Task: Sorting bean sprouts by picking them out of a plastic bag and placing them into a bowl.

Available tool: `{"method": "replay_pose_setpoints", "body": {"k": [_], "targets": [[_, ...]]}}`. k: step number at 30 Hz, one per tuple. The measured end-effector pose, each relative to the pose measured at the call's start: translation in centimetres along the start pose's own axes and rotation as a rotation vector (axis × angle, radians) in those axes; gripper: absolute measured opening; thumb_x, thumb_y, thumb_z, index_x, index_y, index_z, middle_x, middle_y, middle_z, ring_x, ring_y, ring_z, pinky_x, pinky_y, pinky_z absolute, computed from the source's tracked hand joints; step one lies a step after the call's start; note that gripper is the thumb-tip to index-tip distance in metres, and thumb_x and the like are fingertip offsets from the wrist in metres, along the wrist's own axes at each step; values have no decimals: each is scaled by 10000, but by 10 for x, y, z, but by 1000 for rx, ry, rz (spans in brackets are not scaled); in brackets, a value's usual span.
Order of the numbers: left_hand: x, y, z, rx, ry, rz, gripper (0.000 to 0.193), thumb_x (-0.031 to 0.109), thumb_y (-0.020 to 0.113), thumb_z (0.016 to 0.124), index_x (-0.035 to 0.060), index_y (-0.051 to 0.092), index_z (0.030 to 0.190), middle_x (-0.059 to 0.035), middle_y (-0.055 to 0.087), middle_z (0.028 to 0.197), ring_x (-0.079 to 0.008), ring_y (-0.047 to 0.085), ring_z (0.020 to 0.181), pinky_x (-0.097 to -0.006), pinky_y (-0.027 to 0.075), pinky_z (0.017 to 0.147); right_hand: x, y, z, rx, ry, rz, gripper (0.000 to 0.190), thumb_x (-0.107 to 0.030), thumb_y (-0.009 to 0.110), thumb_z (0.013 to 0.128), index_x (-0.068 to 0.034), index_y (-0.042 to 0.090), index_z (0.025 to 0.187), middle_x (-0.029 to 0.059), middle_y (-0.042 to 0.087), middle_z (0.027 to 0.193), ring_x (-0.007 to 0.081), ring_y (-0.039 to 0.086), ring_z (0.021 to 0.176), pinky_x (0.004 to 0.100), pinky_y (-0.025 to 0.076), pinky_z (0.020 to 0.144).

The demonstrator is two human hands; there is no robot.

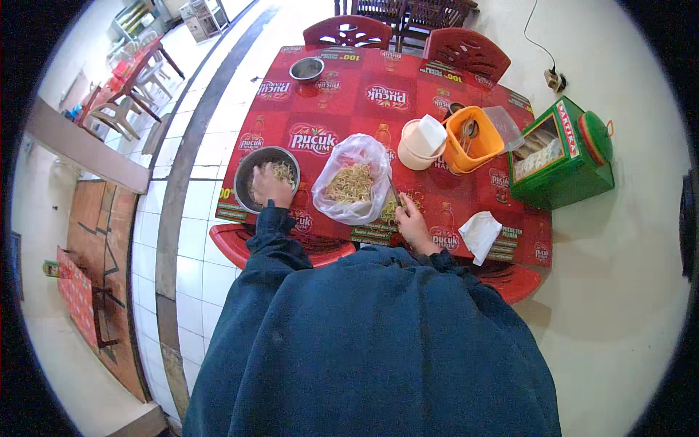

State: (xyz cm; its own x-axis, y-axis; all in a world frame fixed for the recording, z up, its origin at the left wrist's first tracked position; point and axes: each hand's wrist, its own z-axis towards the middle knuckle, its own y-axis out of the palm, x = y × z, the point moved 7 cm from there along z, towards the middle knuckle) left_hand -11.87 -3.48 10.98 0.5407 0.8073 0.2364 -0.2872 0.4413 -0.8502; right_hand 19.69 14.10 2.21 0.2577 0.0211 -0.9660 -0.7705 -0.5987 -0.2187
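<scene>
My left hand (271, 185) is over and partly inside a steel bowl (241, 184) at the left, with its fingers over bean sprouts (284, 171); whether it grips any cannot be told. Right of the bowl lies an opened white plastic bag (327, 206) holding a heap of bean sprouts (351, 183). My right hand (410, 217) holds a knife (394, 191), its blade pointing away from me beside the bag's right edge. A small pile of greenish sprout scraps (389, 213) lies on the red printed tablecloth (349, 113), between the bag and my right hand.
A smaller metal bowl (307, 70) stands at the far left. Right of the bag are a pink tub (415, 147), an orange container (480, 139) with spoons and a green metal tin (562, 158). White tissue (481, 236) lies near the right front. Red chairs (347, 31) surround the table.
</scene>
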Motion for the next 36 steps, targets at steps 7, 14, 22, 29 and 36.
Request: {"method": "replay_pose_setpoints", "body": {"k": [7,14,22,29,36], "targets": [[70,12,-19,-261,291,-223,250,197,560,759,186,560,1009,-75,592,765,-255,556,795,-531,271,883,-34,1,-6,-10,-281,-183,431,-131,434,863,-21,356,1272,127,496,1147,144,487,882,238,388,777],[92,37,-39,-455,568,-352,142,146,545,719,114,633,825,-69,595,716,-251,557,782,-395,382,827,-22,7,-6,-74,56,27,370,-119,442,859,27,413,1198,108,499,1139,156,464,1030,254,351,884],[116,71,-81,-543,738,-150,78,97,559,655,73,615,702,-99,584,828,-258,539,894,-365,453,716,-9,11,-3,-97,-31,-73,350,-117,458,858,20,430,1179,63,526,1018,120,475,903,237,382,793],[124,72,-85,-623,734,-209,106,130,554,676,57,611,729,-135,567,854,-278,546,881,-390,461,696,2,6,3,-60,-113,-46,353,-133,462,861,30,430,1173,51,519,1022,109,474,880,226,385,771],[117,74,-91,-601,748,-205,130,163,552,692,58,611,742,-129,564,859,-275,543,889,-388,457,711,-30,9,-7,-75,-97,-112,351,-134,458,862,32,431,1170,68,526,1037,124,485,896,241,395,785]]}}
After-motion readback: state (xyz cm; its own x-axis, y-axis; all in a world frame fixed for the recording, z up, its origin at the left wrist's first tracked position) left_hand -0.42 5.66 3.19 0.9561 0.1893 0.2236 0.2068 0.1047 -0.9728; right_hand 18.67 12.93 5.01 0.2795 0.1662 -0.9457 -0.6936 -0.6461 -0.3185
